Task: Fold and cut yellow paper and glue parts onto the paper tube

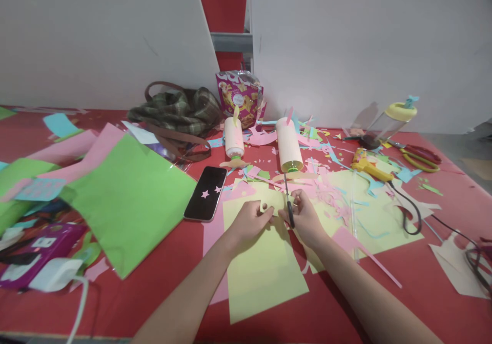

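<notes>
Yellow paper sheet (261,267) lies flat on the red table (338,308), dead centre, both hands working at its far edge, 12 o'clock from the sheet's middle. Right hand (305,216) grips small black-handled scissors (288,203), fingers curled through and around the handles, blades pointing away to 12 o'clock. Can't tell whether the blades are parted or closed. Left hand (249,221) pinches a small yellow paper piece (269,205) between thumb and fingertips, other fingers folded in, just beside the scissors at their 9 o'clock.

Judgement on doing the cut well: keep the pinch close to the blades so the paper stays taut, feed the paper with the left hand rather than swinging the scissors, use short bites on anything curved. Thumb sits near the cutting line, so keep it off that line.

Surroundings: phone (205,193) with pink stars on the screen at 10 o'clock from the hands. Two paper-wrapped bottles (288,144) at 12 o'clock, pink scraps scattered around them. Yellow glue gun (369,167) at 2 o'clock, cord trailing right. Green sheet (126,200) at 9 o'clock. Snack bag (240,95) and plaid bag (177,110) against the back wall. Second scissors, red and yellow (418,157), far right at 2 o'clock.
</notes>
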{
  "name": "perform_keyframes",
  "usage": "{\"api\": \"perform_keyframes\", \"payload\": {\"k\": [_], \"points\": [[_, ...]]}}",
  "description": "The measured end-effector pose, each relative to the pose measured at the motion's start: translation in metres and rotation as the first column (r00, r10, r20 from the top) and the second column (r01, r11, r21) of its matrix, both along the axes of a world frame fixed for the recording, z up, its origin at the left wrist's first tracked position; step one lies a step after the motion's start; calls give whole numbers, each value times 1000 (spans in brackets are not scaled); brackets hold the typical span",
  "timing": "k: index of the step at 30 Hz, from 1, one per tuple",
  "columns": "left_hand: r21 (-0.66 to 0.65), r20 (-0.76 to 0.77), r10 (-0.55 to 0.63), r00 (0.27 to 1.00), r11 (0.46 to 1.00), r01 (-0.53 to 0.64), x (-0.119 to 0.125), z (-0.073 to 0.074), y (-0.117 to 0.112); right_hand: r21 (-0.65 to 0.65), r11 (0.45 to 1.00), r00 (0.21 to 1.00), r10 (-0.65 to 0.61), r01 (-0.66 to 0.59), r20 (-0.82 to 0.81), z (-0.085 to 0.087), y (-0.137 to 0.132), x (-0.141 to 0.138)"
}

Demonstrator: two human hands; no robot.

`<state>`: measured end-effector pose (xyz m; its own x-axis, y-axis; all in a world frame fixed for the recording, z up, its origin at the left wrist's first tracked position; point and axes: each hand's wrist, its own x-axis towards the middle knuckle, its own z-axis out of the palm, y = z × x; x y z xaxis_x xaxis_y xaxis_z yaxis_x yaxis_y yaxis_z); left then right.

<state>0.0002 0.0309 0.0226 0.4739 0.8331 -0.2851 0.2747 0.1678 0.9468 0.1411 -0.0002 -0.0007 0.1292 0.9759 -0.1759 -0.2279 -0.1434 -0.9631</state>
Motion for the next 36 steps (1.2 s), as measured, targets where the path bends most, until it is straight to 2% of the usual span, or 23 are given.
{"api": "perform_keyframes", "payload": {"k": [5, 9, 18, 25, 31, 34, 36], "points": [[-57, 59, -19, 998, 998, 22, -1, -5, -1, -12, 1000, 1000, 15, -15, 4, 0, 0, -1], [-53, 45, -37, 998, 998, 40, -3, -7, -3, 7, 1000, 1000, 26, -26, 6, 0, 0, -2], [-79, 53, 3, 999, 997, 1, -3, -8, -5, 22, 999, 999, 34, -34, -15, 5, -1, -3], [-89, 121, 96, 988, 992, -85, -2, 9, 0, 57, 996, 993, -60, 65, -100, 4, -1, -2], [13, 138, 307, 942, 950, -312, -1, 17, 3, 83, 997, 990, 18, -6, -137, 4, -17, -5], [103, 167, 355, 920, 922, -374, 4, 20, 4, 94, 992, 993, 89, -81, -77, 7, -26, -10], [156, 179, 345, 921, 915, -373, 9, 23, 5, 101, 984, 987, 153, -147, -47, 9, -30, -14]]}}
